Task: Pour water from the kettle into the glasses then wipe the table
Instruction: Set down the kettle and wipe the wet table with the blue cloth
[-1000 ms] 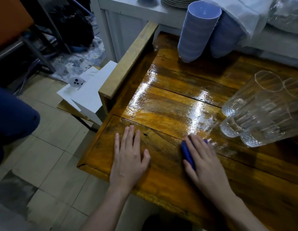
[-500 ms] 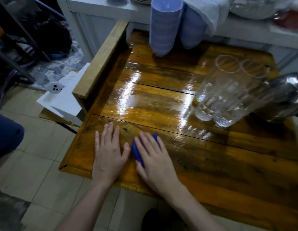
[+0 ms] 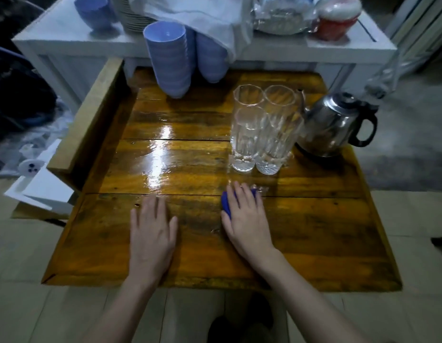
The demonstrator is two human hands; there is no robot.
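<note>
1. While your left hand (image 3: 152,233) lies flat on the bench (image 3: 313,243) near its front edge, grip apart, your right hand (image 3: 247,224) presses the blue cloth (image 3: 226,203) under straight fingers, just before the glasses (image 3: 262,129).
2. Glasses stand touching; kettle (image 3: 336,122) just right of them, near the right edge.
3. Raised wooden rail (image 3: 91,115) lines the left edge; wet boards between it and the glasses give open room.
4. Stacked blue cups (image 3: 170,60) at the far edge.

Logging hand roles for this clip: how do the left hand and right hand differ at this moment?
The left hand lies on bare wood with nothing under it; the right hand presses a blue cloth. The left hand sits farther from the glasses; the right hand is just short of them. Both rest palm down on the table, fingers fairly straight.
</note>
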